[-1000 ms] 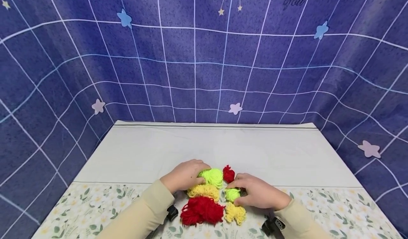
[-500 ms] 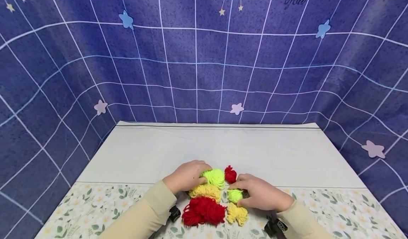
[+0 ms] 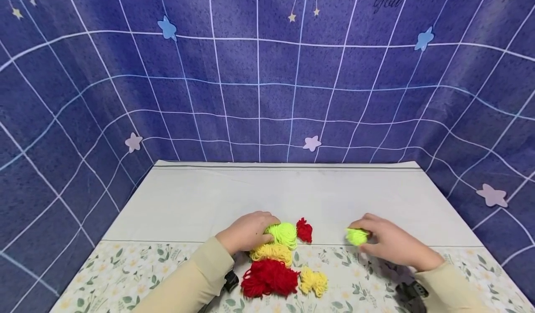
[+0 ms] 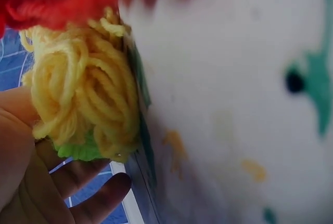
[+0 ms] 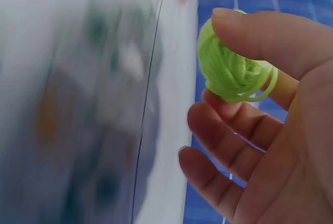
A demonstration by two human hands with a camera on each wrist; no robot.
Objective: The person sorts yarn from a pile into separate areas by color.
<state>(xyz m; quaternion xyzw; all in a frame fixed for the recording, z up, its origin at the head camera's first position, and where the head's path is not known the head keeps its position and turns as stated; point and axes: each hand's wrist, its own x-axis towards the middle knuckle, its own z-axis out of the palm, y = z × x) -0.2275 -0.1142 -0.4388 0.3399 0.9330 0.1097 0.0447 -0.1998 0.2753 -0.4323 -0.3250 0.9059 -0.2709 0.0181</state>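
In the head view my right hand (image 3: 390,241) pinches a small neon-green yarn ball (image 3: 357,236) between thumb and fingers. The right wrist view shows this ball (image 5: 231,65) with a loose strand looping off it. My left hand (image 3: 246,231) grips the left end of a larger neon-green yarn skein (image 3: 284,235), thumb at its near side. A yellow yarn skein (image 3: 272,254) lies against it on the near side, and a big red yarn skein (image 3: 269,278) is nearest the body. In the left wrist view the yellow yarn (image 4: 86,89) hides most of the green.
Right of the skeins lie a small red yarn bundle (image 3: 304,231) and a small yellow yarn bundle (image 3: 313,281). The table is white (image 3: 200,197) at the back and flower-patterned (image 3: 129,266) in front. A blue grid curtain (image 3: 276,99) surrounds its back and sides.
My right hand has lifted the small green yarn ball from between the small red and yellow bundles and carried it right. My left hand stays on the large green skein.
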